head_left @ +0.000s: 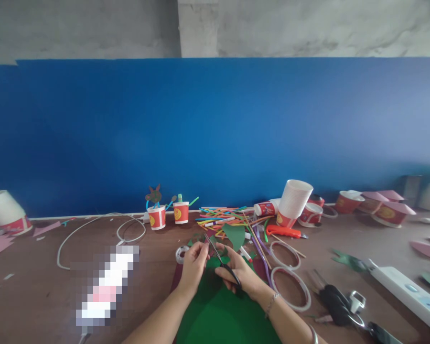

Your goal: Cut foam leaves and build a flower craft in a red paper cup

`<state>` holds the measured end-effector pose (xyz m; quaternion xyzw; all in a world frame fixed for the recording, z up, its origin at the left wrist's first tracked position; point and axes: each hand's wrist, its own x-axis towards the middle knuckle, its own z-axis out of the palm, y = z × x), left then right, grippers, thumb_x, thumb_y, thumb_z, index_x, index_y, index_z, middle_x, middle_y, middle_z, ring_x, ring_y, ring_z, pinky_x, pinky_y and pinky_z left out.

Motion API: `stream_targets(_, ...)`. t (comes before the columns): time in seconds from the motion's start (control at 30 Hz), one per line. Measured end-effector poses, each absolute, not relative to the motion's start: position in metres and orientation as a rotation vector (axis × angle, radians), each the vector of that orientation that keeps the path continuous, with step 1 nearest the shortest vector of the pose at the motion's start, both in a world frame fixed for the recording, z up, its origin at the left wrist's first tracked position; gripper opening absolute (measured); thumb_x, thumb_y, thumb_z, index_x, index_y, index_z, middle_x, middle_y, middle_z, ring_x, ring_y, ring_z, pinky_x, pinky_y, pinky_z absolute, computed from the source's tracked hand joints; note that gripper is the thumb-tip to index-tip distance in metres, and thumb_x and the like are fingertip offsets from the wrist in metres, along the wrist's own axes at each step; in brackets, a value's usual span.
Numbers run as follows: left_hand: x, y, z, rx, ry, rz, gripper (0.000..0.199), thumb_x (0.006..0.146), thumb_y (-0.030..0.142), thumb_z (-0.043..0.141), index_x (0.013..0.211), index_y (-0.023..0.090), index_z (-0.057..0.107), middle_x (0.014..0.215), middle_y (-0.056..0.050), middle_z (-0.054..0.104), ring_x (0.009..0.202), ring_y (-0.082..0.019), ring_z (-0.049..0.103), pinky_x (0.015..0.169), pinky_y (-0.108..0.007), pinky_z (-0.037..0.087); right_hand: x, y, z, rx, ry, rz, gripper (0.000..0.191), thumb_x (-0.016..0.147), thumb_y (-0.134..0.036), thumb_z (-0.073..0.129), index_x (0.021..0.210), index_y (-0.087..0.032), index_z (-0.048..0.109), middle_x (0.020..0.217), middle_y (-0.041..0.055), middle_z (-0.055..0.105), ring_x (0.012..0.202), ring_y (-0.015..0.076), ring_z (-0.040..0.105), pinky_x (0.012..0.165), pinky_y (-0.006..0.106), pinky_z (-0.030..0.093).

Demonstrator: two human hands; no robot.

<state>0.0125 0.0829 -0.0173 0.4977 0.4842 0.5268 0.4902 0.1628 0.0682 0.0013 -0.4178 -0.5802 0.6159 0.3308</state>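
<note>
My right hand [238,272] grips a pair of black-handled scissors [220,258], with the blades pointing up and left. Close to the blade tips, my left hand [195,265] is pinched shut; what lies between its fingertips is too small to make out. Beneath both hands a large sheet of green paper [225,315] lies on the table. Just beyond the fingers are a cut piece of green paper [234,235] and smaller green scraps. A roll of clear tape [181,254] sits beside my left hand, and a white marker [246,254] lies near my right.
Colourful sticks [218,217] lie at the back, beside two decorated paper cups [156,218]. A tall cup stack [294,203] and an orange utility knife [284,231] are to the right. Tape rolls [291,289], keys [338,306] and a power strip [408,291] lie nearer. A blue partition [215,134] stands behind.
</note>
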Motion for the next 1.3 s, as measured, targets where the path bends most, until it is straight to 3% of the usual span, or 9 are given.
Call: stream_targets(1.3, 0.0123, 0.0848, -0.0207, 1.201, 1.201, 1.299, 0.035, 0.077, 0.050, 0.051, 0.063, 0.018, 0.048, 0.044, 0.007, 0.037, 0.039, -0.006, 0.030, 0.041, -0.018, 0.022, 0.1660, 0.0695, 0.0014, -1.122, -1.589, 1.589, 0.070, 0.072, -0.038, 0.062, 0.129, -0.011, 0.031, 0.039, -0.0104, 0.048, 0.029, 0.0051, 0.036, 0.030, 0.015, 0.029)
